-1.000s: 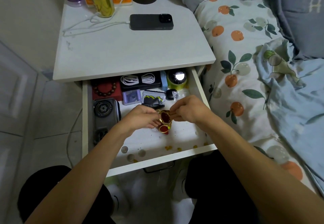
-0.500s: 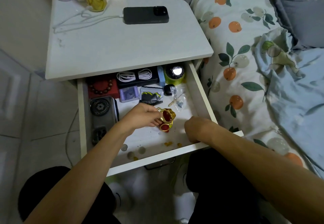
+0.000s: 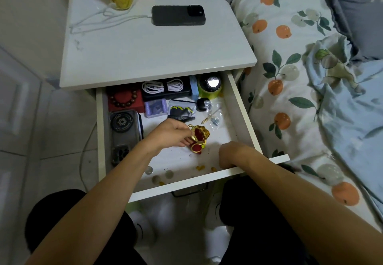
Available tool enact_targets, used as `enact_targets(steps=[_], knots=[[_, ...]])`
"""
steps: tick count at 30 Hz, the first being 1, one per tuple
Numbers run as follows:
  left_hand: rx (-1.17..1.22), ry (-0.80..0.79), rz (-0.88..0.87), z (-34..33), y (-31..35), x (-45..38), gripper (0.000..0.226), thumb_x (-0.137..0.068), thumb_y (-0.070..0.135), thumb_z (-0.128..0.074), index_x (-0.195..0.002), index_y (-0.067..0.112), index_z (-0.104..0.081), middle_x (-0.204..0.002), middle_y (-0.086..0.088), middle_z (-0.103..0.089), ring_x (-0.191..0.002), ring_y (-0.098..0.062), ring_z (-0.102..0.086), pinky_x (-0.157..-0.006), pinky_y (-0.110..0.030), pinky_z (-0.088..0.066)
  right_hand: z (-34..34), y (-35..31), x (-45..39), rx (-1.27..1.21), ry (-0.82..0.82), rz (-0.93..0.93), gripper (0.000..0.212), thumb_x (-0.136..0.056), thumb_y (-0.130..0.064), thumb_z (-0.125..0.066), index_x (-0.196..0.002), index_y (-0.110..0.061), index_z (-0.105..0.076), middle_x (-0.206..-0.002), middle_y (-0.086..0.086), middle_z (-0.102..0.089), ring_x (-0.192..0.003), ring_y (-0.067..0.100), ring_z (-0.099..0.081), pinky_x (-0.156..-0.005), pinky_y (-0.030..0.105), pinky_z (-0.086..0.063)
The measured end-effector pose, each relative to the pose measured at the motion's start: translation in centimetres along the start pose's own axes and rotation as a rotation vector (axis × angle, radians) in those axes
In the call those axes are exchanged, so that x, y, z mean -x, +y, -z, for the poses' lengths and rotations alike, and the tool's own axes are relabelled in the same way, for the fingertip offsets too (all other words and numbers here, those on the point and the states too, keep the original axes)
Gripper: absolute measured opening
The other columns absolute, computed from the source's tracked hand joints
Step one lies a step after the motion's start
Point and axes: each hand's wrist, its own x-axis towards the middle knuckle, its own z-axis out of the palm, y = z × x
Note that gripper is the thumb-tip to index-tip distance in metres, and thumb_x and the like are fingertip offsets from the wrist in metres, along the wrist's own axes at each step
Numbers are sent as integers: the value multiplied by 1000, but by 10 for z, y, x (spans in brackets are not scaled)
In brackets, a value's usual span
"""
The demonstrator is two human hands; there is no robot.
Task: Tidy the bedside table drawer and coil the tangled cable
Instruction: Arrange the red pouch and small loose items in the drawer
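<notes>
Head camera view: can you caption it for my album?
Left hand holds a red-and-gold trinket in the open drawer.

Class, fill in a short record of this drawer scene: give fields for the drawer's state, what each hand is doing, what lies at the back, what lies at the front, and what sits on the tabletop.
drawer: pulled open
left hand: holds the gold and red ornament
right hand: fingers curled down near the front right corner; what they touch is hidden
back row: bead bracelet, coiled white cables, green speaker
front: coins, small orange bits
tabletop: black phone plugged into a loose white cable
</notes>
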Motion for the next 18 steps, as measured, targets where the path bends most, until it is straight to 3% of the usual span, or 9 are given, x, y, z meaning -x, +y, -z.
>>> enact_targets(steps=[6,10,12,16,18], knots=[[6,-8,10,-2,1,1,16,-93,15,-59,-94,3,-71,-86,-9,-74,-83,-16,-71,-81,-28,-57,6,-13,3,-47,7,5,35,-98,-27,-42,-127,-12,-55,-123,10,-57,-106,23,-54,-87,32,-44],[13,-1,17,-1,-1,1,14,-93,15,-59,-90,8,-71,-85,-9,-74,-81,-16,-71,-81,-28,-57,1,-30,-5,-132,25,13,39,-90,-53,-52,-102,-17,-55,-87,3,-52,-91,22,-51,-78,31,-42],[12,4,14,0,0,0,14,-93,15,-59,-88,10,-71,-87,-11,-74,-82,-17,-71,-80,-27,-57,2,-35,-6,-128,41,5,42,-85,-57,-56,-97,-17,-55,-78,3,-48,-87,23,-52,-76,31,-43],[4,4,23,1,1,0,15,-94,15,-58,-86,12,-70,-89,-12,-74,-82,-17,-70,-76,-24,-57,5,-44,-8,-147,57,7,39,-91,-44,-44,-111,-16,-61,-97,4,-55,-89,21,-53,-77,31,-42],[10,6,23,1,1,0,15,-94,14,-58,-86,11,-70,-88,-12,-73,-81,-17,-70,-74,-22,-57,4,-49,-9,-159,61,25,49,-90,-55,-38,-114,-19,-61,-107,5,-60,-97,23,-57,-81,33,-42]])
